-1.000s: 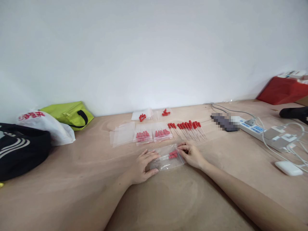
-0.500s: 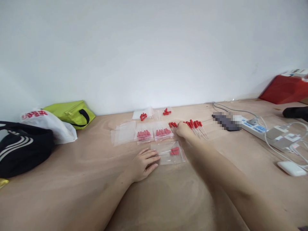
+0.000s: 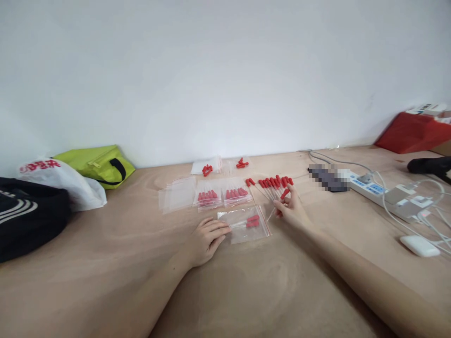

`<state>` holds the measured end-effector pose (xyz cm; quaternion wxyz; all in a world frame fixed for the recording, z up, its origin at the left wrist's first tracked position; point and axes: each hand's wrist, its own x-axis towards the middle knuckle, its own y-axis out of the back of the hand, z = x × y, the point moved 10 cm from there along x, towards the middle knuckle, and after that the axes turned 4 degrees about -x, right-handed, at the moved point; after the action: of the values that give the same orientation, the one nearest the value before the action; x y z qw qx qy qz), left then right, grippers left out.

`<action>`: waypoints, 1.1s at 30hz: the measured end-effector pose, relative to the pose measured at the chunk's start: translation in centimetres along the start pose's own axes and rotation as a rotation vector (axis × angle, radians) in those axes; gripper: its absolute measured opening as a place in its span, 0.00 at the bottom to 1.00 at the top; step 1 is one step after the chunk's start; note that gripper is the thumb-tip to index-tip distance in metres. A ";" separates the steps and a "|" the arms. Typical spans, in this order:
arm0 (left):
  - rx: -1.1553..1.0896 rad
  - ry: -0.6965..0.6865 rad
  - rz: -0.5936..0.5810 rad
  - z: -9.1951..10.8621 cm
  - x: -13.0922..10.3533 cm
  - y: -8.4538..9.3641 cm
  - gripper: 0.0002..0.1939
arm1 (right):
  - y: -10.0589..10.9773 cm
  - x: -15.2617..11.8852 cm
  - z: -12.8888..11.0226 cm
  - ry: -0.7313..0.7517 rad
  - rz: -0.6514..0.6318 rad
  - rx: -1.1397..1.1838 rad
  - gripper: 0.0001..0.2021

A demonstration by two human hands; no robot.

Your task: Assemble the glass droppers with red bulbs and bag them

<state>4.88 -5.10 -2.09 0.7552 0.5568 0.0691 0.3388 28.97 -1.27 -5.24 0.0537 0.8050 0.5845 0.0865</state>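
My right hand (image 3: 291, 209) pinches a dropper with a red bulb (image 3: 284, 194); its thin clear stem points down-left towards the red-striped right end of a clear zip bag (image 3: 243, 236). Inside that bag lie droppers with red bulbs (image 3: 252, 220), at least two, stems to the left. My left hand (image 3: 207, 240) rests flat, fingertips on the bag's left end. Just beyond my right hand, several loose droppers (image 3: 269, 183) lie fanned out. Behind the bag are two filled zip bags, a left one (image 3: 207, 203) and a right one (image 3: 236, 199), with several droppers in each.
Flat clear bags (image 3: 178, 193) overlap at the left. Loose red bulbs (image 3: 207, 170) lie farther back. On the right are a power strip (image 3: 366, 190) with cables, a blurred dark object (image 3: 327, 178) and a white case (image 3: 420, 246). Bags, including a lime pouch (image 3: 95, 164), stand left.
My right hand has come back from the loose row, nearer and to the right, with one dropper now in its fingers. My left hand stays on the bag. The view has shifted slightly.
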 end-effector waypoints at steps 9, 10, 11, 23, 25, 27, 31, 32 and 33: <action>-0.009 0.014 0.003 -0.1 0.1 0.0 0.14 | -2.4 -3.0 0.9 -0.061 -0.050 0.252 0.30; -0.008 0.017 0.000 -0.2 0.0 0.0 0.15 | -2.5 -3.1 0.9 -0.062 -0.042 0.262 0.30; -0.008 0.020 -0.003 -0.2 0.0 0.0 0.15 | -2.4 -3.2 0.9 -0.066 -0.020 0.277 0.29; -0.041 0.056 -0.026 -0.5 -0.1 -0.4 0.16 | -3.8 -3.5 1.7 -0.140 -0.178 0.206 0.19; -0.057 0.061 -0.034 -0.6 -0.1 -0.5 0.17 | -4.0 -3.6 1.4 -0.096 -0.195 0.152 0.18; -0.067 0.058 -0.039 -0.6 -0.1 -0.5 0.17 | -4.5 -3.7 1.1 -0.060 -0.228 0.093 0.16; -0.072 0.048 -0.047 -0.6 -0.1 -0.7 0.17 | -5.5 -4.1 0.5 0.052 -0.341 -0.119 0.12; -0.074 0.044 -0.051 -0.6 -0.1 -0.8 0.17 | -5.7 -4.1 0.2 0.105 -0.369 -0.175 0.12; -0.076 0.041 -0.055 -0.6 -0.1 -0.8 0.17 | -5.8 -4.1 -0.2 0.155 -0.397 -0.223 0.13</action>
<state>4.86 -4.78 -3.12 0.7833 0.5187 0.0867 0.3315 22.26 -3.32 -6.46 0.1132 0.6544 0.7204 0.1999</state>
